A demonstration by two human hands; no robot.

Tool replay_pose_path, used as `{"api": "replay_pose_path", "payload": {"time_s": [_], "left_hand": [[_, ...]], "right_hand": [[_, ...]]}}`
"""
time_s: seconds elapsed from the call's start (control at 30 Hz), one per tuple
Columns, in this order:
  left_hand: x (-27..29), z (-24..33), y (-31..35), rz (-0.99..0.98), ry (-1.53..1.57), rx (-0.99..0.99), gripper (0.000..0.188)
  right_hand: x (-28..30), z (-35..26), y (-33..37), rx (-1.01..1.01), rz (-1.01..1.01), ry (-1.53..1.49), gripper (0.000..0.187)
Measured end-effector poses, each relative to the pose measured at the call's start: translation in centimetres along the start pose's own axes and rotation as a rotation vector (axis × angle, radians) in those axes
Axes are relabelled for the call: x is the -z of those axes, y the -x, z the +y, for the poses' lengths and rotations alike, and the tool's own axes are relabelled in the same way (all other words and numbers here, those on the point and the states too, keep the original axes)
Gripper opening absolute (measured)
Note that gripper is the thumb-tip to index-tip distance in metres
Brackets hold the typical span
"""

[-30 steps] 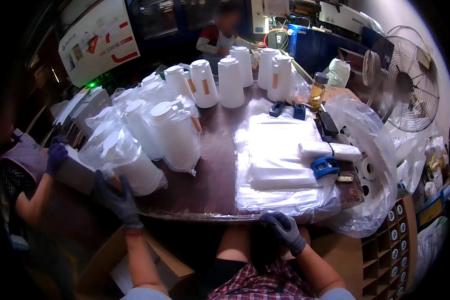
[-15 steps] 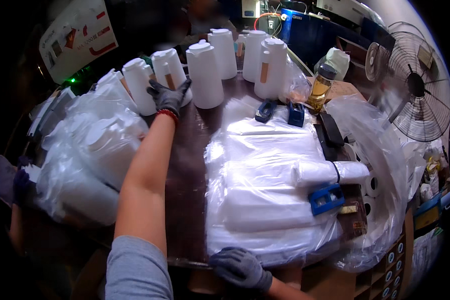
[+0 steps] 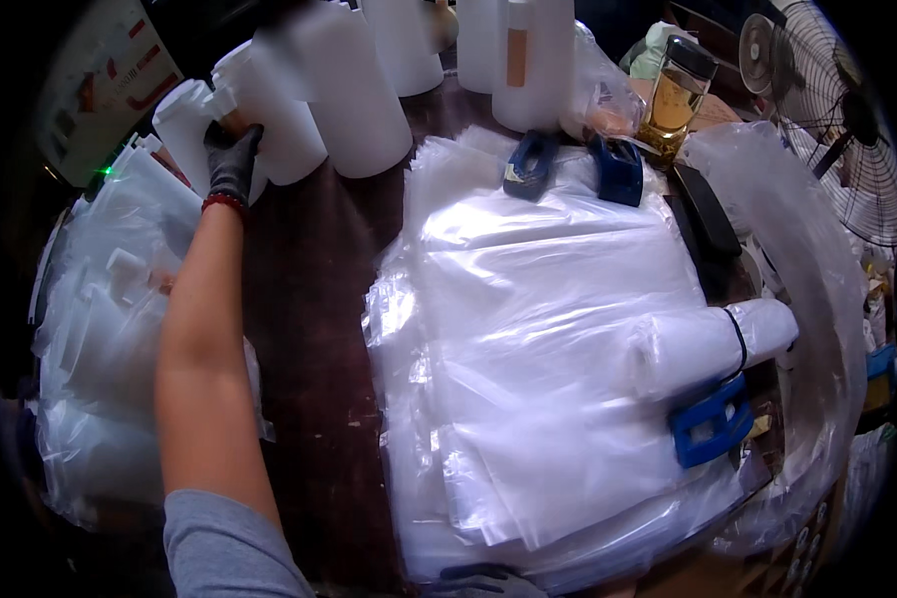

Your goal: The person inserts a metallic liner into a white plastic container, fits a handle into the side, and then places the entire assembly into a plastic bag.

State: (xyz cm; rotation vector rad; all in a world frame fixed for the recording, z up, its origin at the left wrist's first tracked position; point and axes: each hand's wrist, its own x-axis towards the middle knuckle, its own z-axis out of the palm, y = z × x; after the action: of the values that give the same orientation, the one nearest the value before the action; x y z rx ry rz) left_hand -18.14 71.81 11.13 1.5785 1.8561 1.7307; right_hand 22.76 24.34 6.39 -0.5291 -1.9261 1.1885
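Many bags (image 3: 558, 269) on table (image 3: 304, 399), fan (image 3: 857, 125) beyond; left grip (image 3: 232, 164) clasping pitcher handle (image 3: 233, 120) (right grip (image 3: 483, 581): can't tell).

The counter (image 3: 309, 299) had a dark reddish-brown top, scuffed with small pale marks and streaked with soft reflections toward its far end. At the upper left, a white machine panel (image 3: 110, 100) with red stripes stood in shadow, and a small green light (image 3: 108, 171) glowed below it. A large wire-caged fan (image 3: 852, 120) stood at the upper right, and farther down that side was something blue (image 3: 879, 377). The lower right corner was dim and blurred, though it probably held a partitioned cardboard box (image 3: 787, 563). Darkness closed in around the edges.
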Motion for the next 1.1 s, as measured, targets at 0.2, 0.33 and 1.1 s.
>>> {"api": "replay_pose_path", "payload": {"time_s": [0.2,0.33,1.1], "left_hand": [[-0.8,1.7,4.4,0.167,-0.209,-0.145,0.071],[4.0,2.9,8.8,0.104,-0.198,-0.103,0.068],[29.4,12.9,37.8,-0.493,0.504,0.372,0.036]], "right_hand": [[0.3,-1.5,-0.5,-0.058,0.05,0.03,0.034],[-0.3,-0.6,0.6,-0.021,0.002,0.007,0.036],[11.0,-17.9,49.9,-0.565,1.452,0.307,0.019]]}}
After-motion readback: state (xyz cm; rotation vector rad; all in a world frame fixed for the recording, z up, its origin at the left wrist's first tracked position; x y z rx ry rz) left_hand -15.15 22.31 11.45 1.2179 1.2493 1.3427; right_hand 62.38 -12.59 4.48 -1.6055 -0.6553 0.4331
